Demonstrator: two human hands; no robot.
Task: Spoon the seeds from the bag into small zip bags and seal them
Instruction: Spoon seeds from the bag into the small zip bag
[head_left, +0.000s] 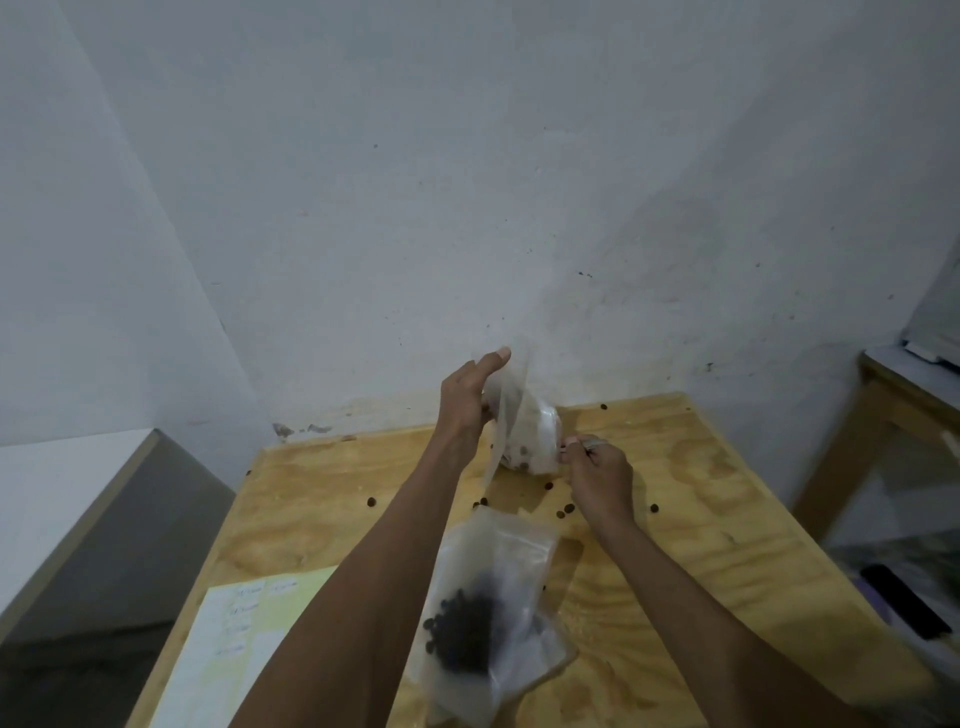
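My left hand (467, 400) holds up the open top of a clear plastic seed bag (530, 431) that rests at the far side of the wooden table (727, 519). A few dark seeds show through the bag's lower part. My right hand (597, 478) pinches the handle of a metal spoon (592, 443) at the bag's right side; the spoon's bowl is hidden. Near me, between my forearms, lies a small zip bag (493, 613) with a heap of dark seeds inside. Several loose seeds (563, 512) are scattered on the table.
A pale yellow and white label sheet (244, 623) lies at the table's near left. A white wall stands right behind the table. A grey cabinet (104, 545) is to the left, a wooden shelf unit (883, 410) and a dark object (904, 603) to the right.
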